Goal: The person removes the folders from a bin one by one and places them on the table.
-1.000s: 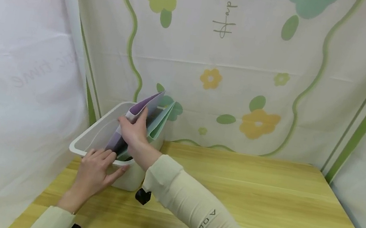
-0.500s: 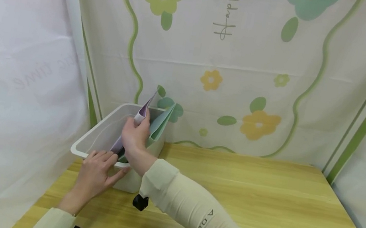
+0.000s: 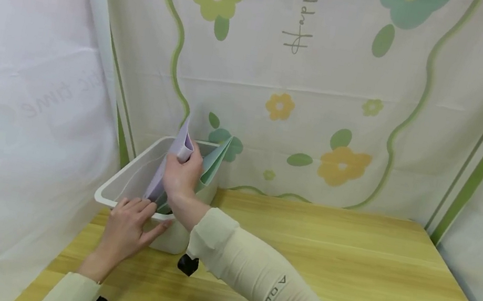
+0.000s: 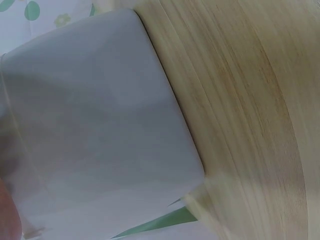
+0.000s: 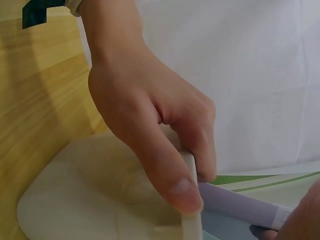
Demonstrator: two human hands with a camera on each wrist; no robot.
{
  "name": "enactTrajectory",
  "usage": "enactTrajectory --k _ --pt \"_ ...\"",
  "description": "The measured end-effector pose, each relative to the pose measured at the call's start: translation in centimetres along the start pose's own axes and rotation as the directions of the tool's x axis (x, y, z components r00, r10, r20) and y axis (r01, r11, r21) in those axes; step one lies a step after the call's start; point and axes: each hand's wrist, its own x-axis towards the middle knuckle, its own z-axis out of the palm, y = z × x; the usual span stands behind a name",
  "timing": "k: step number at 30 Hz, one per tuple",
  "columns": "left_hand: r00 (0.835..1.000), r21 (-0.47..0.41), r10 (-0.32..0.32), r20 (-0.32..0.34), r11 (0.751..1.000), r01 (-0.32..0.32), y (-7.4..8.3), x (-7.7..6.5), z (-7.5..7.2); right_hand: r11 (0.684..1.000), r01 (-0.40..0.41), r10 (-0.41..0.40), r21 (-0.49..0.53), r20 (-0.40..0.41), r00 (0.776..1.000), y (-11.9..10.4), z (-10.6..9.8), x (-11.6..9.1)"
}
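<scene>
Gripping a purple folder (image 3: 162, 174) with the right hand (image 3: 182, 175), clamping thumb and fingers round it near the upper end. Holding it on a slant inside a white bin (image 3: 174, 239), with the top poking up above the rim and the lower edge out of sight. Pinching the near rim of the bin with the left hand (image 3: 128, 225), pressing the thumb to the outside and hooking the fingers over to the inside, just beside the lower part of the purple folder. Leaning a green folder (image 3: 214, 164) towards the bin's right side, to the right of the purple folder, with its covers spreading a little apart at the top. Standing the bin on a wooden table (image 3: 324, 260), towards the left end, near a pale cloth (image 3: 247, 61) with printed flowers and the sideways word "Happy". Wearing cream sleeves (image 3: 251, 264) on both arms, with a small black piece (image 3: 187, 264) showing at the right cuff and another at the left. Showing mostly the bin's outer wall and the table in the left wrist view, with a blurred bit of skin at the lower left.
</scene>
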Motion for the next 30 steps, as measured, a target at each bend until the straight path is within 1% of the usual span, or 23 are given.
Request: enactTrajectory --k 3,7,12,14,18,22,25,30 --pt "1.0 0.003 -0.002 0.0 1.0 0.002 0.0 -0.1 0.0 1.0 0.026 -0.026 0.001 0.014 1.0 -0.3 -0.3 0.1" --pt "1.0 0.003 -0.005 0.004 1.0 0.005 0.0 -0.1 0.0 1.0 0.03 -0.03 -0.005 0.033 0.999 -0.8 -0.5 0.1" --pt "1.0 0.0 0.001 0.005 1.0 -0.001 -0.1 0.0 0.0 1.0 0.03 -0.03 -0.005 0.022 0.999 -1.5 -1.0 0.2" --pt "1.0 0.001 0.0 0.006 1.0 0.0 -0.1 0.0 0.0 1.0 0.025 -0.026 0.011 0.026 0.999 -1.7 -1.2 0.3" --pt "1.0 -0.002 -0.004 0.007 1.0 0.004 0.0 0.0 -0.1 0.997 0.021 -0.026 0.074 0.061 0.998 -2.4 -1.8 0.4" --pt "1.0 -0.001 -0.003 0.012 1.0 0.003 0.1 0.0 -0.1 0.99 0.052 -0.066 0.135 0.104 0.992 -2.9 -2.5 0.8" --pt "1.0 0.003 -0.005 0.018 1.0 0.005 0.1 0.0 -0.2 0.986 0.064 -0.085 0.157 0.129 0.988 -3.1 -3.1 1.3" --pt "1.0 -0.003 -0.012 0.027 1.0 0.012 0.2 0.0 -0.2 0.981 0.033 -0.06 0.191 0.14 0.988 -3.2 -4.0 2.1"
